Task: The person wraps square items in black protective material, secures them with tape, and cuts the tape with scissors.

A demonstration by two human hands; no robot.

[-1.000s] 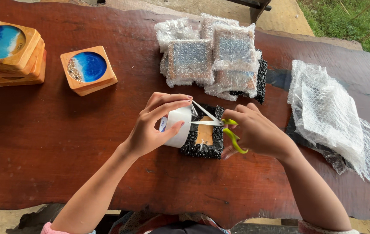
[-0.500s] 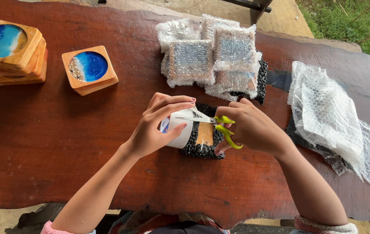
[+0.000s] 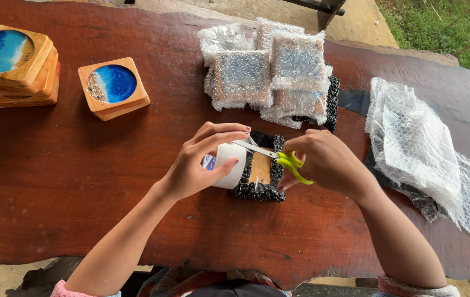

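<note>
My left hand (image 3: 196, 162) grips a white roll of tape (image 3: 228, 165) at the middle of the table. My right hand (image 3: 325, 162) holds scissors with yellow-green handles (image 3: 279, 157), their blades closed and pointing left across the top of the roll. Under both lies a square wooden piece wrapped in black bubble wrap (image 3: 259, 176), with a strip of tape over its bare middle.
A heap of bubble-wrapped squares (image 3: 270, 71) lies behind the hands. Loose bubble wrap sheets (image 3: 416, 143) sit at the right. At the left stand a stack of wooden coasters with blue centres (image 3: 12, 63) and a single coaster (image 3: 113, 88). The table's front edge (image 3: 246, 269) is near me.
The scissor blades, open a second ago, have closed over the tape at the roll. Both hands stayed in nearly the same spot.
</note>
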